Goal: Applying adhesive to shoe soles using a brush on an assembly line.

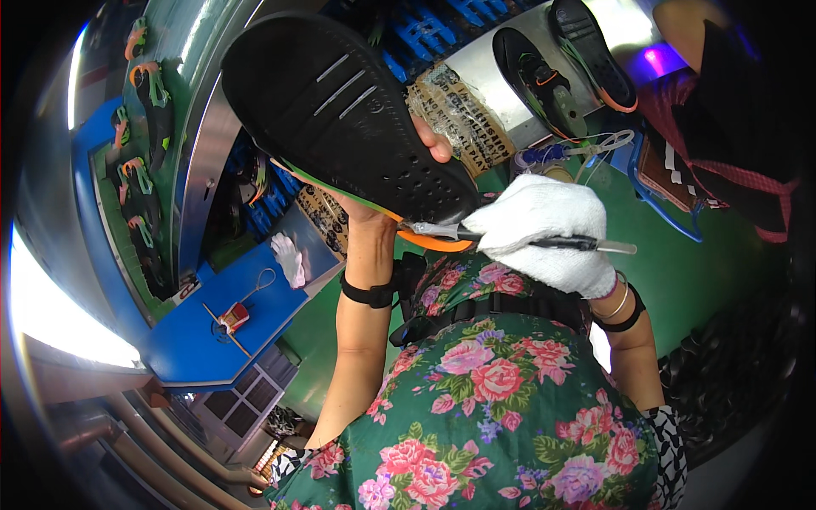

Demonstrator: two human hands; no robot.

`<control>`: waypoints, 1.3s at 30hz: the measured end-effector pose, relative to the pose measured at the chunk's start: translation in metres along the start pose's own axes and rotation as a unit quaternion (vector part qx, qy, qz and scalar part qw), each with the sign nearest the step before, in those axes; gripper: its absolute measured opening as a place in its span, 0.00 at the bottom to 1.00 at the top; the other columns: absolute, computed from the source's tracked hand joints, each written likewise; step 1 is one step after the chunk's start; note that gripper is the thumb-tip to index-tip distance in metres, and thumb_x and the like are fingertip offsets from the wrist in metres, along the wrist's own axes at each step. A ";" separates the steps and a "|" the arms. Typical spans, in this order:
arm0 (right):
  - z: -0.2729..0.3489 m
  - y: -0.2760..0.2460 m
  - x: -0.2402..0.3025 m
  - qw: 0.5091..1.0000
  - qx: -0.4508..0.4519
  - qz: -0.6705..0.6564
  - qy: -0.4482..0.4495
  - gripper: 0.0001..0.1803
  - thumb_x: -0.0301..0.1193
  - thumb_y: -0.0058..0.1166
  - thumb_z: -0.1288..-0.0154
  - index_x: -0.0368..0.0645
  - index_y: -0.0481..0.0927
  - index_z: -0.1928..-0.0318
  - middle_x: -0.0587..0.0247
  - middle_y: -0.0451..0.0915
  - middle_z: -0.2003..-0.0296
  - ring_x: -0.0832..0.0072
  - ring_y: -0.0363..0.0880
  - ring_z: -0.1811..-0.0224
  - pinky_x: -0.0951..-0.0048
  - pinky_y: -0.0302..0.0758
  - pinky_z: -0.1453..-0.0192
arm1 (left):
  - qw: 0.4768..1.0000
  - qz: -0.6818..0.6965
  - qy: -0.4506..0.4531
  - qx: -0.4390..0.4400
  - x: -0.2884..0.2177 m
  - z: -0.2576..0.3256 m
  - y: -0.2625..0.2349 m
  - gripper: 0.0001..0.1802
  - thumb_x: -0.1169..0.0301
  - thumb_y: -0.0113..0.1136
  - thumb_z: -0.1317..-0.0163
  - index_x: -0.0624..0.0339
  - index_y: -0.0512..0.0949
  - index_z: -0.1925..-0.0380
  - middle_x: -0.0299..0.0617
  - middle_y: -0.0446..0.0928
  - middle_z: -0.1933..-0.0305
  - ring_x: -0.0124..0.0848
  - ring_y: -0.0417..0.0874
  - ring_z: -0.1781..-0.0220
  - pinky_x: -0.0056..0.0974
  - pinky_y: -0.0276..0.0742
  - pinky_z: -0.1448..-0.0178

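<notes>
My bare left hand (365, 212) holds up a shoe (340, 119), its fingers wrapped round the far edge. The black outsole faces me, with small round holes toward the near end and pale lines farther up. Orange and green show along the shoe's side. A white knit glove covers my right hand (544, 225), which is closed on a slim black-handled tool (565, 243) with a grey, brush-like tip. That tip lies against the orange edge at the shoe's near end; whether it is a brush I cannot tell for certain.
Two more shoes (537, 83) lie on a light surface at the far right, beside a taped carton (463, 115). A rack of shoes (140, 187) runs along the left. On the blue table (191, 340) are a pale glove (289, 259) and a red item (234, 318). Another person stands at the right.
</notes>
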State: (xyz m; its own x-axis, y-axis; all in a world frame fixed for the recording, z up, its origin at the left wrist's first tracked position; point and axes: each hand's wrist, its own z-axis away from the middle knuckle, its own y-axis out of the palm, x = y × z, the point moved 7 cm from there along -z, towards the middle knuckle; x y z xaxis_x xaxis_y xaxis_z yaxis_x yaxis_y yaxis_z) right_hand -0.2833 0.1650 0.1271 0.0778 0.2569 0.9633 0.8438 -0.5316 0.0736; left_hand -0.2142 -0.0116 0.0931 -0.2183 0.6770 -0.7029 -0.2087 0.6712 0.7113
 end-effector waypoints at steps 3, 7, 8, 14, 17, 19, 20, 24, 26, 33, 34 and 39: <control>0.000 -0.003 0.001 1.000 -0.007 0.013 0.003 0.08 0.21 0.72 0.52 0.42 0.90 0.68 0.56 0.91 0.60 0.63 0.88 0.64 0.66 0.81 0.58 | 1.000 0.008 -0.002 -0.023 0.000 -0.002 0.001 0.42 0.31 0.54 0.34 0.67 0.77 0.55 0.48 0.79 0.58 0.39 0.83 0.58 0.46 0.72 0.50; 0.001 -0.002 -0.001 1.000 -0.008 0.001 -0.005 0.09 0.21 0.73 0.52 0.42 0.90 0.67 0.55 0.91 0.61 0.63 0.88 0.64 0.66 0.81 0.58 | 0.999 0.010 0.007 -0.043 0.000 -0.003 -0.001 0.38 0.35 0.53 0.32 0.67 0.78 0.58 0.46 0.80 0.59 0.39 0.83 0.60 0.45 0.71 0.52; 0.001 -0.002 -0.002 1.000 -0.010 0.001 -0.005 0.09 0.21 0.73 0.52 0.42 0.90 0.67 0.55 0.91 0.61 0.63 0.88 0.64 0.66 0.81 0.58 | 0.999 0.000 0.015 -0.044 -0.001 -0.004 0.000 0.37 0.37 0.53 0.32 0.67 0.78 0.59 0.46 0.80 0.59 0.39 0.83 0.60 0.45 0.70 0.52; 0.001 -0.008 -0.005 1.000 -0.027 0.005 0.006 0.09 0.21 0.73 0.52 0.42 0.90 0.68 0.55 0.91 0.62 0.63 0.89 0.64 0.66 0.80 0.58 | 0.998 -0.006 0.019 -0.054 -0.003 -0.005 -0.002 0.37 0.37 0.53 0.32 0.68 0.78 0.59 0.46 0.80 0.61 0.39 0.82 0.61 0.45 0.69 0.53; 0.000 -0.007 -0.003 1.000 -0.012 0.011 0.006 0.08 0.20 0.73 0.52 0.42 0.89 0.68 0.54 0.91 0.62 0.62 0.89 0.64 0.65 0.81 0.58 | 0.999 -0.031 0.023 -0.038 -0.002 -0.007 -0.002 0.37 0.37 0.54 0.32 0.68 0.79 0.60 0.46 0.80 0.62 0.39 0.82 0.62 0.44 0.68 0.55; -0.001 -0.006 -0.003 1.000 -0.005 -0.011 0.013 0.08 0.20 0.73 0.51 0.42 0.89 0.68 0.54 0.91 0.62 0.62 0.89 0.63 0.65 0.81 0.58 | 1.000 0.001 0.010 0.012 0.001 -0.006 -0.015 0.40 0.34 0.57 0.35 0.68 0.78 0.52 0.51 0.80 0.56 0.45 0.83 0.57 0.48 0.74 0.50; -0.001 -0.006 -0.003 1.000 -0.005 -0.011 0.013 0.08 0.20 0.73 0.51 0.42 0.89 0.68 0.54 0.91 0.62 0.62 0.89 0.63 0.65 0.81 0.58 | 0.998 0.034 -0.002 0.062 0.002 -0.004 -0.019 0.46 0.31 0.60 0.38 0.68 0.77 0.44 0.56 0.80 0.50 0.50 0.84 0.51 0.52 0.80 0.45; 0.000 -0.011 -0.004 1.000 -0.021 -0.008 0.016 0.08 0.21 0.73 0.51 0.42 0.90 0.68 0.55 0.91 0.62 0.63 0.89 0.63 0.65 0.81 0.58 | 0.997 -0.006 0.000 0.074 0.000 -0.006 -0.013 0.45 0.33 0.63 0.38 0.68 0.77 0.44 0.56 0.80 0.50 0.50 0.84 0.51 0.51 0.80 0.45; 0.000 -0.012 -0.003 1.000 -0.024 0.013 0.006 0.08 0.21 0.73 0.51 0.43 0.90 0.68 0.56 0.91 0.62 0.63 0.89 0.63 0.65 0.81 0.58 | 0.998 -0.046 0.040 -0.008 -0.005 -0.011 0.001 0.37 0.37 0.54 0.32 0.68 0.79 0.59 0.47 0.80 0.60 0.41 0.83 0.61 0.46 0.69 0.54; -0.003 -0.007 0.010 1.000 0.013 0.010 -0.014 0.08 0.21 0.73 0.53 0.43 0.90 0.69 0.57 0.91 0.62 0.64 0.89 0.63 0.66 0.82 0.57 | 0.999 -0.001 0.007 0.053 -0.003 -0.007 -0.020 0.45 0.34 0.65 0.39 0.69 0.75 0.43 0.56 0.80 0.49 0.50 0.84 0.50 0.52 0.80 0.44; -0.003 -0.008 0.010 1.000 0.007 0.019 -0.016 0.09 0.21 0.73 0.53 0.43 0.90 0.68 0.57 0.91 0.62 0.64 0.89 0.63 0.66 0.82 0.58 | 0.998 0.002 0.007 0.059 -0.002 -0.008 -0.021 0.47 0.31 0.63 0.39 0.68 0.75 0.43 0.56 0.80 0.49 0.50 0.84 0.50 0.52 0.80 0.44; -0.001 -0.005 0.016 0.998 0.033 0.033 -0.049 0.11 0.23 0.73 0.48 0.44 0.91 0.62 0.60 0.91 0.59 0.64 0.88 0.61 0.66 0.83 0.58 | 0.999 0.011 0.004 0.039 -0.001 -0.011 -0.012 0.54 0.22 0.53 0.41 0.68 0.75 0.43 0.56 0.80 0.51 0.50 0.84 0.51 0.52 0.81 0.45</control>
State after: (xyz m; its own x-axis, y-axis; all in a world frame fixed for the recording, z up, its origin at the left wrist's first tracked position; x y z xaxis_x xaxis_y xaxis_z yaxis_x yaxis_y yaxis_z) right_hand -0.2870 0.1713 0.1420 0.1834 0.3028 0.9352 0.8677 -0.4970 -0.0092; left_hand -0.2222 -0.0242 0.0852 -0.2303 0.6888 -0.6874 -0.1290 0.6785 0.7232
